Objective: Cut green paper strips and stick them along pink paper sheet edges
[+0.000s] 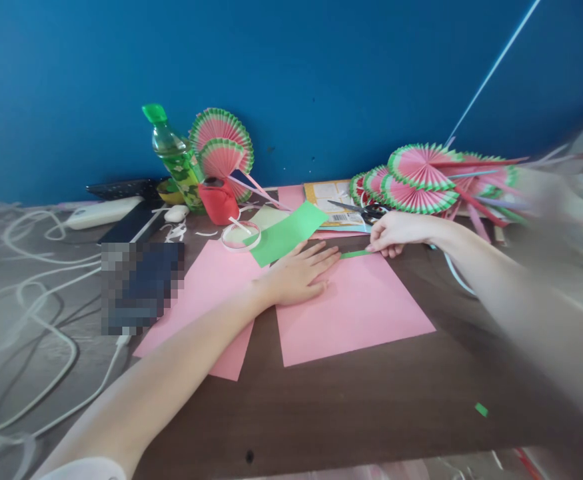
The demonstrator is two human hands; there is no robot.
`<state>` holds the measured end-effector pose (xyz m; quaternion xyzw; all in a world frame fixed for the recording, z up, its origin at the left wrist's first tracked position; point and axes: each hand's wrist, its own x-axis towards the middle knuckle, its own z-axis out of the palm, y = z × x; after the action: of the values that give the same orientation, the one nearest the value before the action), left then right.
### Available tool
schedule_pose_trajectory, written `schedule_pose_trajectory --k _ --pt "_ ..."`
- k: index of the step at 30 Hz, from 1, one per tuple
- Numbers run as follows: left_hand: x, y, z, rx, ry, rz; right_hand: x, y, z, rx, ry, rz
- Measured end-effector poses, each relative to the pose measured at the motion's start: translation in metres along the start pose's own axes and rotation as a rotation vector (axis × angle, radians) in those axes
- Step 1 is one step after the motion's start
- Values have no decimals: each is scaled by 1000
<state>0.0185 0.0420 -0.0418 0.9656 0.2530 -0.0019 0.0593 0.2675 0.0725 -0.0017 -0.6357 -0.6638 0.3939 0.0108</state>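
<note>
A pink paper sheet lies on the brown table, with a narrow green paper strip along its far edge. My left hand rests flat on the sheet's far left part, fingers stretched out and covering part of that edge. At the far right corner, my right hand is closed in a pinch at the strip's right end. A second pink sheet lies to the left, partly under my left forearm. Green paper and a roll of tape lie beyond my left hand.
Scissors lie on a patterned packet. Folded watermelon paper fans are piled at the right, others lean by a green-capped bottle and a red container. White cables spread left. A green scrap lies in front.
</note>
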Motion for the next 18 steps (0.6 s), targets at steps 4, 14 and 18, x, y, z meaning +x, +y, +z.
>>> schedule_pose_trajectory --k 4,14,18 --pt "0 0 0 1 -5 -5 3 4 -2 10 -17 -10" --pt "0 0 0 6 -9 -7 -1 -2 1 -16 -4 -4" --pt "0 0 0 -2 -1 -4 3 3 -2 -124 15 -14"
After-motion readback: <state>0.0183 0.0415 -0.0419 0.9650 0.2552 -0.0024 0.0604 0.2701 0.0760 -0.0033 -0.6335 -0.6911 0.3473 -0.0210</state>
